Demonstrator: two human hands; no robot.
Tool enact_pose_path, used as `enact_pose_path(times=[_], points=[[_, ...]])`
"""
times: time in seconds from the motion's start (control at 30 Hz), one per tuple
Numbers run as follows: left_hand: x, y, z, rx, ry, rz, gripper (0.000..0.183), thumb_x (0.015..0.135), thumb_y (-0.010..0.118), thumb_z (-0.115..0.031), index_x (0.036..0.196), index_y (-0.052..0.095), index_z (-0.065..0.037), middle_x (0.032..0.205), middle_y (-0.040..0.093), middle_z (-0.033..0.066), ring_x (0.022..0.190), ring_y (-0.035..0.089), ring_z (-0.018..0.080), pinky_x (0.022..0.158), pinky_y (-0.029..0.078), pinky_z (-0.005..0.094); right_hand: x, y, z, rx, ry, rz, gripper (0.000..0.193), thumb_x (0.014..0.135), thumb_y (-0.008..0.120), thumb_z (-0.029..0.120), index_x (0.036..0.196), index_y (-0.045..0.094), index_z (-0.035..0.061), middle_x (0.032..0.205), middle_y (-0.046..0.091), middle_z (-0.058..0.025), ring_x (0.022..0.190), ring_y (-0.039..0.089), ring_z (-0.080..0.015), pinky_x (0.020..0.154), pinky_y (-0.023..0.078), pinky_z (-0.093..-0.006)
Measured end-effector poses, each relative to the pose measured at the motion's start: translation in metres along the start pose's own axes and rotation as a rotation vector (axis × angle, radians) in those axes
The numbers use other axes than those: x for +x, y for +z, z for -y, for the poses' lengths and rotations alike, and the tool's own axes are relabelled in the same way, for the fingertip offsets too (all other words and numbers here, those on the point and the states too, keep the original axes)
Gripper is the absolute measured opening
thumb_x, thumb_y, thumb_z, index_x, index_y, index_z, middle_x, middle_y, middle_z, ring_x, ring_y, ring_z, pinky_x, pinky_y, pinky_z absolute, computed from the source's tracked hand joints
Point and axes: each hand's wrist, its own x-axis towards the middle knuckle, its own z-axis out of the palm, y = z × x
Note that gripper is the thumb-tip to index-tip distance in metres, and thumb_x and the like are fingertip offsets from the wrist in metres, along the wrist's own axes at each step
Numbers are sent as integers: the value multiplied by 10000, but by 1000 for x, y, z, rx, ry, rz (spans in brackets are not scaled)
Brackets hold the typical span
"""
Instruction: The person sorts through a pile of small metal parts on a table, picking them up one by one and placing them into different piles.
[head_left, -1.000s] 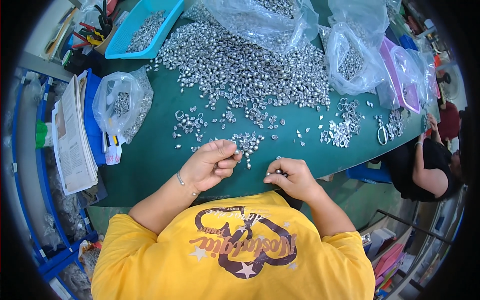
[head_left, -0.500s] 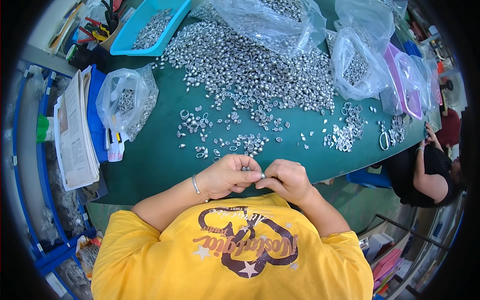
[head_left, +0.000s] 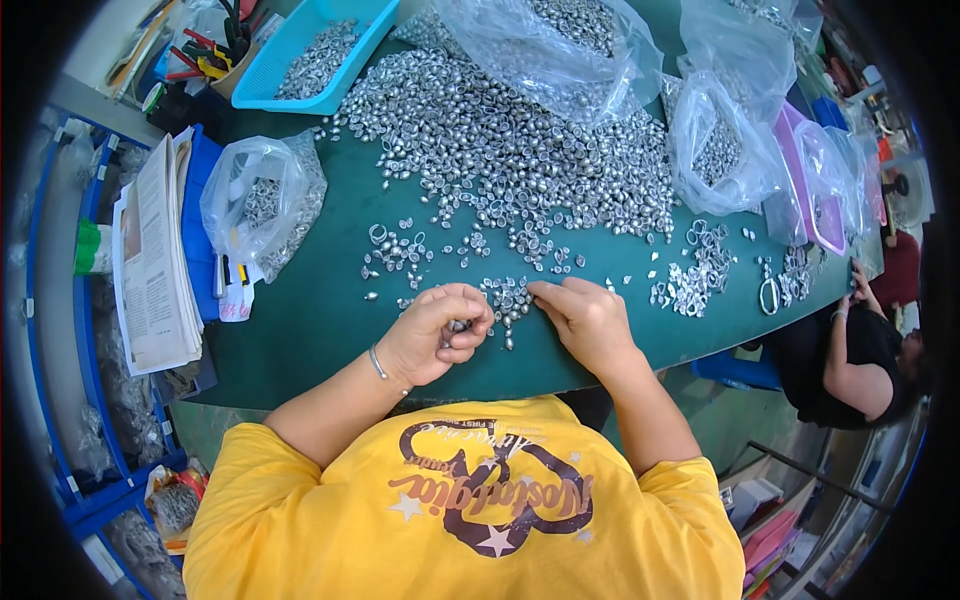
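My left hand (head_left: 440, 332) is curled shut on a few small silver metal parts at the near edge of the green table (head_left: 310, 320). My right hand (head_left: 585, 318) lies flat with fingers spread, its fingertips touching a small heap of the same silver parts (head_left: 508, 296) between both hands. A very large pile of silver parts (head_left: 500, 150) covers the middle of the table beyond them. Smaller scattered clusters of parts (head_left: 395, 250) lie just past my left hand.
A clear bag of parts (head_left: 262, 200) sits at the left, next to a stack of papers (head_left: 155, 270). A blue tray (head_left: 315, 55) with parts stands at the back left. Further clear bags (head_left: 720, 140) stand at the back right. Another person (head_left: 860, 350) sits at the right.
My hands were joined close to my chest half a second ago. They have parted and moved forward; the right hand now reaches onto the small heap while the left stays curled.
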Motion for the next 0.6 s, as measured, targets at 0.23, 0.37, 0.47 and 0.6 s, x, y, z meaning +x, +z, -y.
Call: enact_pose_path(times=[0.23,0.37,0.47,0.6], points=[[3,17,4,906,276,-314,63,811,630,-83,838,622,-27,681,555,-4,544,474,60,453,373,194,-3,3,-4,22,-55,-19,62,753,628,105,810,652,106,662,579,-56,606,598,-248,514,473,-346],[12,12,11,1437,598,-193,75,770,648,-70,829,642,-24,710,583,47,617,560,163,582,461,269,-5,2,-2,66,-56,9,67,756,622,100,819,647,101,668,583,-60,614,602,-253,522,478,-347],[19,9,18,1641,758,-144,87,746,657,-62,827,643,-34,750,573,110,685,579,270,614,479,324,-3,2,0,76,-79,25,84,748,621,94,829,642,97,672,584,-64,616,601,-258,524,480,-349],[23,11,21,1707,823,-143,91,744,664,-68,827,639,-38,759,565,112,701,574,289,620,482,349,-2,2,0,23,-89,58,120,731,622,93,851,632,87,683,588,-75,624,600,-269,530,482,-354]])
